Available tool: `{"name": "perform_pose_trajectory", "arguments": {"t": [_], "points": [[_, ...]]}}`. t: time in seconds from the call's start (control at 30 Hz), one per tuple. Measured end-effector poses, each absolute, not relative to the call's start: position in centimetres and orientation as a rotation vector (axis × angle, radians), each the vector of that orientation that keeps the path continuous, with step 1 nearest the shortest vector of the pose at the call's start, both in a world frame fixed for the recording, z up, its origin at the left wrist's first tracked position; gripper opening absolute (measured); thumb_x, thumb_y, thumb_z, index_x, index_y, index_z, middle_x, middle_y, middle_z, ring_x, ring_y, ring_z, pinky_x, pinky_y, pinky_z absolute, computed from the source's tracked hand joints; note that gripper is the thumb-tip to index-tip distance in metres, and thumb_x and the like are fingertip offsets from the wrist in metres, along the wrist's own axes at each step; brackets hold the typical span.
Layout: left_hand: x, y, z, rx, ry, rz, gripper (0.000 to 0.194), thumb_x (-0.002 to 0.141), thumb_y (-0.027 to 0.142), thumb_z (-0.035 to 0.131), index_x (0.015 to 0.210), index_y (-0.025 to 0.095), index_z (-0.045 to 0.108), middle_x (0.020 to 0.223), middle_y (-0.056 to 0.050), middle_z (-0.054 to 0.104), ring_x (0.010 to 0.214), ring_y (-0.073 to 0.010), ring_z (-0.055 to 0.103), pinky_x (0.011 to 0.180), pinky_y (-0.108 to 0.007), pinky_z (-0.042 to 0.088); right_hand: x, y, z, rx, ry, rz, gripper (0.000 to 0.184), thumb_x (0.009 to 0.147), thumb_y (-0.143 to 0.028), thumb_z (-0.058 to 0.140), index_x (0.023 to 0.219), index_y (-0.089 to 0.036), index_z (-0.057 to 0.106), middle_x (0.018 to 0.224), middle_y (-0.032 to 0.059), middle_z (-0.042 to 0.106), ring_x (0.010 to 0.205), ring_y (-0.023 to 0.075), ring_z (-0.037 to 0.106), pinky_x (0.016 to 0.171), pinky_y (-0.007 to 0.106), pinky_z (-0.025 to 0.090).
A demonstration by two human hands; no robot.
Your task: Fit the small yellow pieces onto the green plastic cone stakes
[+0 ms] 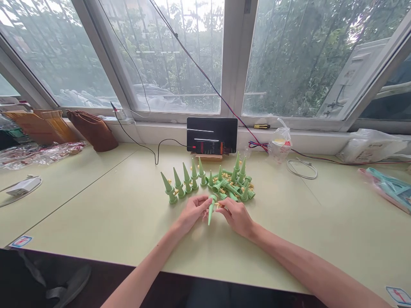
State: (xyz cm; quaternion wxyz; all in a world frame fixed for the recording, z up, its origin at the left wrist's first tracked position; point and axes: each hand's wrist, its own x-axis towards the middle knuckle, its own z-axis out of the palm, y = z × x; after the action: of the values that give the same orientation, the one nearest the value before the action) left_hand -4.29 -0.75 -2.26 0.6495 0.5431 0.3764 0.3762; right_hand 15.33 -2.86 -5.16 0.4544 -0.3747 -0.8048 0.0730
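Note:
My left hand (192,211) and my right hand (236,216) meet over the pale green table (105,205), both pinched on one green cone-shaped spike (211,209) that points down toward me. A small yellow piece (218,205) shows by my right fingers at the spike's top. Just beyond my hands, several green spikes (183,182) stand upright in a curved row. To their right lies a loose pile of green spikes and yellow parts (233,186).
A black tablet (212,134) leans against the window sill behind the pile. A brown pouch (93,130) and packets sit at the back left, a tied plastic bag (280,145) and a coiled white cable (302,168) at the back right. A teal packaged item (390,188) lies at the far right.

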Motion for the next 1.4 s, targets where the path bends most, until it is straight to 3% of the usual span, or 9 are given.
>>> {"name": "perform_pose_trajectory", "arguments": {"t": [0.3, 0.67, 0.93, 1.03, 1.13, 1.27, 1.4], "points": [[-4.02, -1.2, -1.74, 1.376, 0.882, 0.836, 0.04, 0.08, 0.051, 0.072, 0.098, 0.015, 0.069, 0.066, -0.002, 0.065, 0.051, -0.0116, 0.05, 0.051, -0.025, 0.041, 15.44, -2.78, -5.31, -0.924, -1.951, 0.256, 0.039, 0.105, -0.037, 0.037, 0.081, -0.018, 0.062, 0.068, 0.002, 0.062, 0.055, 0.011, 0.053, 0.054, 0.022, 0.041], [-3.79, -1.35, -1.76, 1.388, 0.893, 0.851, 0.041, 0.075, 0.047, 0.076, 0.104, 0.018, 0.07, 0.068, -0.001, 0.064, 0.055, -0.0134, 0.053, 0.052, -0.026, 0.045, 15.31, -2.7, -5.0, -0.993, -1.95, 0.305, 0.044, 0.104, -0.034, 0.033, 0.063, -0.021, 0.043, 0.055, -0.003, 0.043, 0.049, 0.0103, 0.033, 0.05, 0.024, 0.029], [-3.77, -1.24, -1.76, 1.411, 0.919, 0.834, 0.041, 0.077, 0.046, 0.076, 0.106, 0.018, 0.069, 0.07, -0.002, 0.066, 0.056, -0.0133, 0.054, 0.054, -0.026, 0.046, 15.22, -2.73, -4.7, -1.015, -1.929, 0.355, 0.046, 0.104, -0.035, 0.035, 0.062, -0.02, 0.047, 0.053, -0.003, 0.045, 0.048, 0.0103, 0.035, 0.049, 0.025, 0.031], [-3.91, -1.21, -1.53, 1.361, 0.922, 0.861, 0.039, 0.079, 0.047, 0.075, 0.102, 0.016, 0.07, 0.067, -0.001, 0.064, 0.05, -0.0104, 0.049, 0.05, -0.024, 0.042, 15.14, -2.88, -4.49, -1.065, -1.888, 0.337, 0.04, 0.103, -0.037, 0.04, 0.072, -0.018, 0.057, 0.061, -0.0008, 0.056, 0.05, 0.0104, 0.043, 0.051, 0.024, 0.035], [-4.19, -1.13, -1.35, 1.262, 0.923, 0.903, 0.037, 0.079, 0.046, 0.076, 0.098, 0.015, 0.071, 0.064, 0.0, 0.06, 0.049, -0.0085, 0.046, 0.048, -0.022, 0.038, 15.05, -3.09, -4.38, -1.078, -1.88, 0.28, 0.027, 0.101, -0.038, 0.047, 0.095, -0.017, 0.064, 0.081, 0.0033, 0.068, 0.055, 0.0109, 0.052, 0.054, 0.024, 0.041], [-4.43, -0.97, -1.34, 1.16, 0.917, 0.9, 0.037, 0.078, 0.045, 0.077, 0.097, 0.014, 0.071, 0.061, 0.002, 0.055, 0.048, -0.0071, 0.043, 0.047, -0.02, 0.036, 15.0, -3.22, -4.51, -1.054, -1.988, 0.149, 0.024, 0.1, -0.035, 0.05, 0.113, -0.018, 0.062, 0.098, 0.0071, 0.07, 0.063, 0.0124, 0.061, 0.056, 0.025, 0.045], [-4.37, -0.8, -1.52, 1.106, 0.951, 0.888, 0.038, 0.075, 0.048, 0.078, 0.091, 0.014, 0.069, 0.057, 0.003, 0.052, 0.044, -0.0062, 0.041, 0.043, -0.02, 0.033, 15.04, -3.11, -4.64, -1.044, -2.069, 0.048, 0.025, 0.103, -0.029, 0.044, 0.117, -0.017, 0.061, 0.097, 0.0084, 0.07, 0.071, 0.0145, 0.066, 0.056, 0.024, 0.046]]}}
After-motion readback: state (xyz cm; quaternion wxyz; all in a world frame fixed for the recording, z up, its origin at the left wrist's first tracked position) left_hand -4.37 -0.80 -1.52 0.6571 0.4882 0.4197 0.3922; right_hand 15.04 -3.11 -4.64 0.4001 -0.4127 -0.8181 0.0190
